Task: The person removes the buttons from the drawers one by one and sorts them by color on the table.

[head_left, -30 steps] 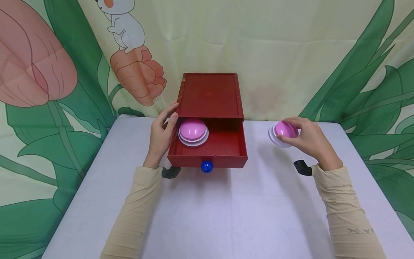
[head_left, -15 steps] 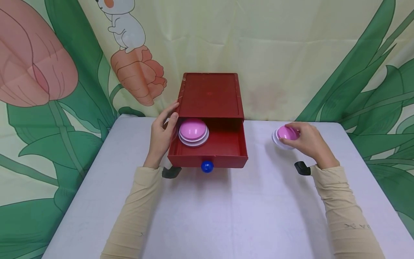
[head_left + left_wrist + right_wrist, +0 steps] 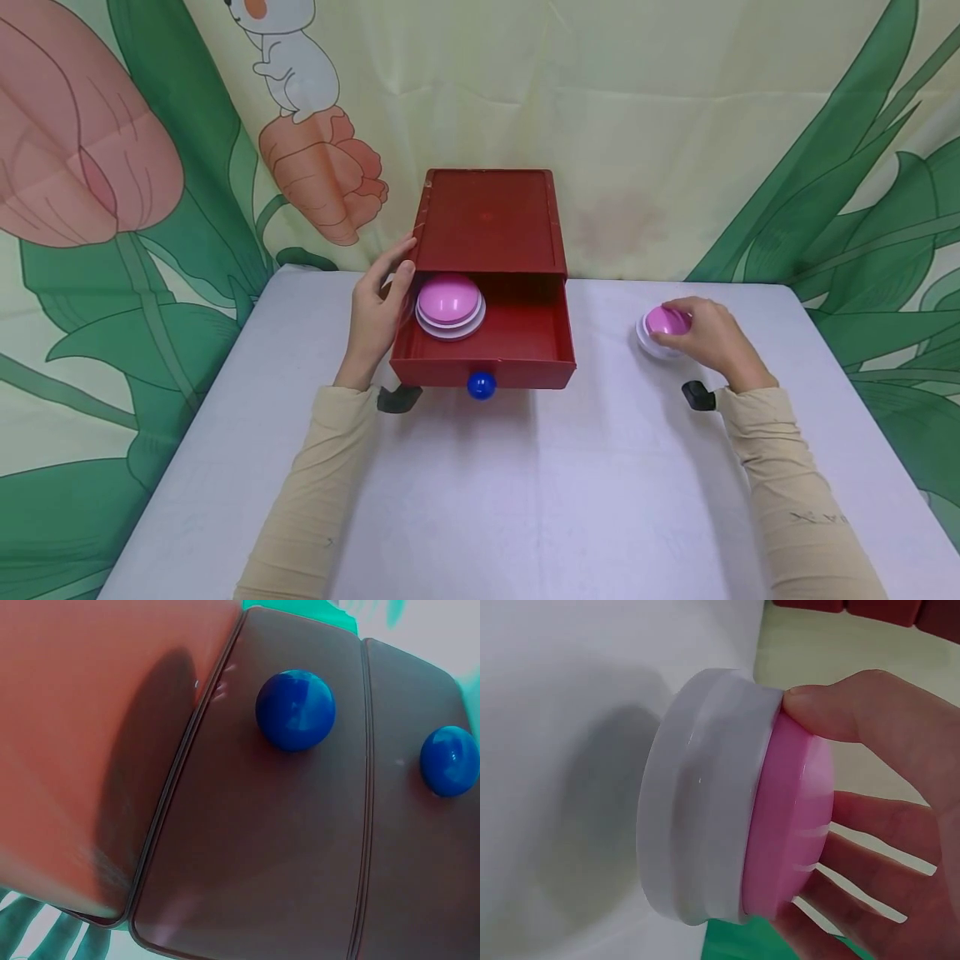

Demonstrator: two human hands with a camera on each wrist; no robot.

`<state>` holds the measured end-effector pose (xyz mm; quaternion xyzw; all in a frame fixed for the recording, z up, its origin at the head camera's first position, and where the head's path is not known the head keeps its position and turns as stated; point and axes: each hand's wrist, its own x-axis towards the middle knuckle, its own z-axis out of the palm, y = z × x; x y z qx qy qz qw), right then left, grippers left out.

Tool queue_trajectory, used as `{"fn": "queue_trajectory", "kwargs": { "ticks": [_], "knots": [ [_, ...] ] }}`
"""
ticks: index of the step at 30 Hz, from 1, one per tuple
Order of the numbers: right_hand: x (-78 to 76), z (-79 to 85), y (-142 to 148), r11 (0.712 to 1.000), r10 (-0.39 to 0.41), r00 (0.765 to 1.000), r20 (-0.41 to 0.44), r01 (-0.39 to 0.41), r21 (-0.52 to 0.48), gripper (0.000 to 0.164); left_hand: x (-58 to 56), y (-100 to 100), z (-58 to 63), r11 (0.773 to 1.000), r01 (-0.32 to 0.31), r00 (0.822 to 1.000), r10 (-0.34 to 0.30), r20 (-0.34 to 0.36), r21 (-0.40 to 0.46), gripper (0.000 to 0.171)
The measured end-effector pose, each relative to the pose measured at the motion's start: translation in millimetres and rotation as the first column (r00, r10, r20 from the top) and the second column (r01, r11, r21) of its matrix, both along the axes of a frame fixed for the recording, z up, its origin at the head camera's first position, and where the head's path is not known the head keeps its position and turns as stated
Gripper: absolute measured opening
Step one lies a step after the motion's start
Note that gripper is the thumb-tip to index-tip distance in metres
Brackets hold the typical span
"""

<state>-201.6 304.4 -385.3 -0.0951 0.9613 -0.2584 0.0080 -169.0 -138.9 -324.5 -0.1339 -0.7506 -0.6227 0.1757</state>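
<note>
In the head view, a red drawer box stands at the back of the table with its upper drawer pulled out. Inside, at the left, sits a round push button with a pink dome and white base. My left hand rests against the box's left side, fingers extended. Off to the right, my right hand grips a second pink-and-white push button by its pink top. In the right wrist view, thumb and fingers span that button's pink dome, its white base facing the table.
Blue knobs stick out from two drawer fronts in the left wrist view. The white-covered table ends at a printed curtain behind the box. Dark camera mounts project from both wrists.
My right hand has moved slightly down and to the right with the push button, which now appears lower, close over the table. The left hand, drawer and other button have stayed put.
</note>
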Motion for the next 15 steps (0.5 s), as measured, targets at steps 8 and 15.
{"fn": "queue_trajectory", "kwargs": {
  "ticks": [8,15],
  "knots": [
    [-2.8,-9.5,4.1,1.0,0.008,1.0,0.019,-0.008,0.019,0.054,-1.0,-0.8,-1.5,1.0,0.003,1.0,-0.002,-0.01,0.008,0.04],
    [-4.9,-15.4,5.5,0.999,0.021,1.0,0.016,-0.022,0.036,0.053,-2.9,-1.2,-3.6,1.0,0.006,1.0,-0.005,-0.012,0.016,0.04]
  ]
}}
